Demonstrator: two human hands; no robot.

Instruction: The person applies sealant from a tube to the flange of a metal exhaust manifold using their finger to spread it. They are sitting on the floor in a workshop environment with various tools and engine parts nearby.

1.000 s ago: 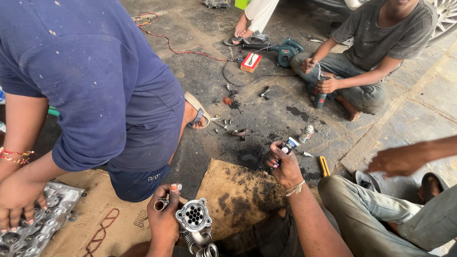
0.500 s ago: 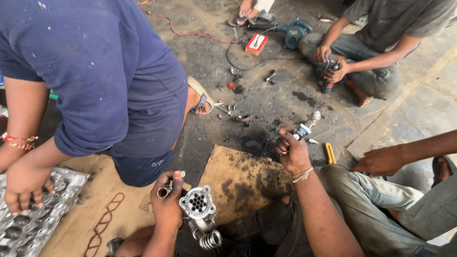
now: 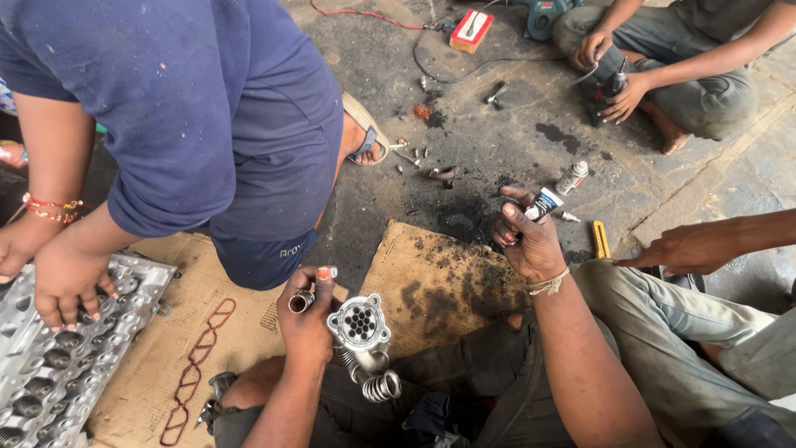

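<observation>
Left hand: my left hand (image 3: 305, 319) is closed around a short metal tube (image 3: 300, 301). The same hand also steadies the round metal part (image 3: 360, 325).

Right hand: my right hand (image 3: 531, 241) is wrapped tight around a small squeeze tube (image 3: 543, 203). Its tip pokes out toward 1 o'clock.

Round metal part: it sits low in the middle, over my lap. Its face has many small holes and looks up at me. A ribbed pipe (image 3: 381, 386) hangs off it toward 5 o'clock.

Which way: the round metal part lies at about 8 o'clock from my right hand. My left hand is much nearer; it touches the part.

Long way of the squeeze tube: it runs from 7 o'clock to 1 o'clock, so the tip points away from the part.

Under it: a dirty piece of cardboard (image 3: 439, 282) lies between my two hands.

Nearby: another person's hand (image 3: 66, 278) rests on a big metal engine block (image 3: 58, 365) at 9 o'clock. A red gasket (image 3: 199, 365) lies on the cardboard there.

Not sure: I think the squeeze tube has its cap off, but it is too small to tell.
</observation>
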